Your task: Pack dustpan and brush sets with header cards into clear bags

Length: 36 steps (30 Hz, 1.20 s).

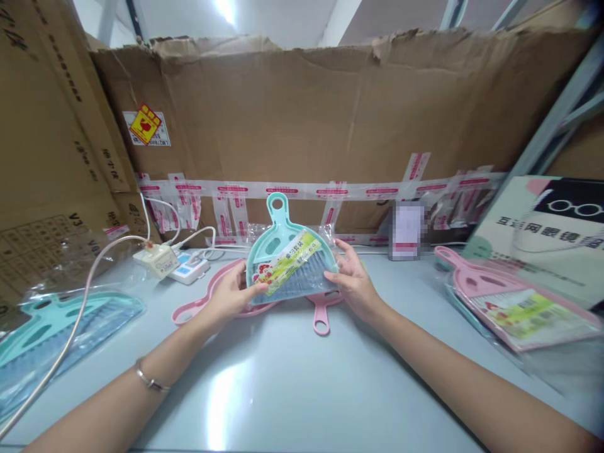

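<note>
A turquoise dustpan and brush set (271,242) in a clear plastic bag is held up in the middle, handle pointing up. A slanted yellow-green label (290,261) with writing crosses its front. My left hand (231,292) grips its left lower edge, thumb on the front. On the opposite side, my right hand (352,277) pinches the edge and bag with thumb and fingers. Behind and below it lie a pink dustpan (189,311) and a pink brush (321,318), both partly hidden by the held set.
Bagged turquoise sets (56,321) lie at left, near a white cable and power strip (189,267). At right is a bagged pink set (500,296) over a turquoise one. A phone (406,231) leans against the big cardboard box (283,119) behind the table (302,390).
</note>
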{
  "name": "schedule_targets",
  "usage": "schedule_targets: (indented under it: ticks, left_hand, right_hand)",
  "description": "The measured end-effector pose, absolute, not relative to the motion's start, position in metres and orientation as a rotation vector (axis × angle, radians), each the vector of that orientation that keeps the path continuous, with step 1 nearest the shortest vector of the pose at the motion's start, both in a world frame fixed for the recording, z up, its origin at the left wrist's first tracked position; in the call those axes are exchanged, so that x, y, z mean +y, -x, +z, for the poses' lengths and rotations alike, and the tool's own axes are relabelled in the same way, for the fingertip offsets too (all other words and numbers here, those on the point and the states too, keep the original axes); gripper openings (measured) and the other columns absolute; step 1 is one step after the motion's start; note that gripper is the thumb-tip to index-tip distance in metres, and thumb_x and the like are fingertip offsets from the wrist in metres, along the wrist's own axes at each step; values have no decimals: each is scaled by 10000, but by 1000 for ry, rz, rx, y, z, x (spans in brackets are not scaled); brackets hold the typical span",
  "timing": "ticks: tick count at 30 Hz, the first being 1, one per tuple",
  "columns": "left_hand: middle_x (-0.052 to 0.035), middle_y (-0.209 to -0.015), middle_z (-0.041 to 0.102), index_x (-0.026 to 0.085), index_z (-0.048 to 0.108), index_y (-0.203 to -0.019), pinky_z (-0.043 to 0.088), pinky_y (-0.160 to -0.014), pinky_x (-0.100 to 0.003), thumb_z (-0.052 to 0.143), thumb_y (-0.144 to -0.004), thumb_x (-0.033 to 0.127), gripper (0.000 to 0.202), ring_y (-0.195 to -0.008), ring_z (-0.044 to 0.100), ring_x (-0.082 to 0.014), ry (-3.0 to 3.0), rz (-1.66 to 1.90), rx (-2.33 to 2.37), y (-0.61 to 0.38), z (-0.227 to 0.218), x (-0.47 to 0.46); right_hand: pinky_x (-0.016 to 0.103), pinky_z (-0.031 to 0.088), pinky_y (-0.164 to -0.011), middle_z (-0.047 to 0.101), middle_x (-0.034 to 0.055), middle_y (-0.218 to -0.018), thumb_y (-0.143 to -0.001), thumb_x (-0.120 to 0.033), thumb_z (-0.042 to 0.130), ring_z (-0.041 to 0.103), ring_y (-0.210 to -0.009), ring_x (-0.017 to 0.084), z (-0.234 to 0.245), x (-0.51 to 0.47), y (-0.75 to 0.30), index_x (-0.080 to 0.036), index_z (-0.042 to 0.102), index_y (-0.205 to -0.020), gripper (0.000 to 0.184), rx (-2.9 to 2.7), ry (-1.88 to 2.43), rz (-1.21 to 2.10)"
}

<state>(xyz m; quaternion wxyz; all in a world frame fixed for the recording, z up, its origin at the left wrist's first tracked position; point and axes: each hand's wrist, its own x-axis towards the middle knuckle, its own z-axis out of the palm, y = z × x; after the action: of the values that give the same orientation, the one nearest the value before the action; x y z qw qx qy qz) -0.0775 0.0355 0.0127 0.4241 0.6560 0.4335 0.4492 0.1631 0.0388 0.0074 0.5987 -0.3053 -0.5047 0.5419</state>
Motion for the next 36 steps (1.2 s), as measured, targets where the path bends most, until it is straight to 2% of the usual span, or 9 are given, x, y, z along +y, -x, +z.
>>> schedule_targets:
  ticks: [4,8,13,15,21,24,28,32,36]
  left_hand:
    - [-113,-1160,613,133,503,-1136,470,-896,-411,712,-661,351,562,-1030,599,-265,-1639,1120,1063,78,11,37]
    - [-97,-1136,626,145,507,-1136,479,-884,-405,705,-670,346,545,-1001,613,-251,-1642,1098,1070,78,12,35]
    - [-98,-1146,621,150,504,-1144,484,-874,-401,693,-686,342,532,-1011,610,-249,-1644,1087,1085,78,12,34]
    - [-96,-1150,619,150,507,-1137,476,-887,-410,697,-682,350,532,-1032,599,-255,-1641,1093,1086,78,13,33]
    - [-104,-1146,611,144,497,-1133,457,-918,-444,694,-683,360,537,-1042,590,-267,-1625,1117,1035,74,13,31]
    - [-119,-1132,597,144,478,-1116,473,-895,-434,682,-701,363,512,-1036,583,-255,-1647,1086,998,71,14,28]
    - [-104,-1141,530,198,339,-1201,538,-712,-358,655,-717,397,612,-884,608,-189,-1585,1166,1049,68,20,21]
    - [-81,-1117,495,217,299,-1207,533,-685,-335,588,-762,433,572,-802,608,-151,-1598,1253,1075,70,26,17]
    - [-74,-1104,492,226,319,-1188,528,-698,-336,542,-803,423,487,-808,608,-150,-1672,1245,1076,71,30,14]
  right_hand:
    - [362,501,-768,602,14,-1120,-635,-271,688,613,-918,200,6,40,-165,-320,355,-1178,640,-1228,763,1295]
    - [397,469,-870,588,40,-1153,-699,-367,658,584,-1017,211,7,37,-161,-293,357,-1173,566,-1370,847,1211]
    - [408,366,-1003,544,68,-1215,-567,-355,774,500,-1152,236,5,39,-162,-262,329,-1204,782,-1602,1071,896]
    - [420,363,-1002,547,65,-1207,-597,-348,754,502,-1145,238,4,41,-163,-262,335,-1205,744,-1641,1105,835]
    - [402,404,-947,570,43,-1131,-806,-418,540,523,-1082,210,5,40,-164,-261,444,-1122,366,-1594,958,811]
    - [383,475,-832,604,38,-1016,-816,-468,508,561,-992,219,7,37,-162,-261,484,-1087,342,-1475,981,821]
    - [332,503,-687,612,14,-844,-779,-506,541,592,-772,186,25,43,-174,-256,520,-1018,347,-1332,945,749]
    - [269,398,-427,544,-27,-644,-681,-543,623,461,-459,125,60,47,-219,-245,513,-934,406,-1098,1071,584]
    - [275,373,-462,583,18,-670,-659,-493,665,471,-486,115,70,26,-307,-211,606,-838,339,-915,1195,218]
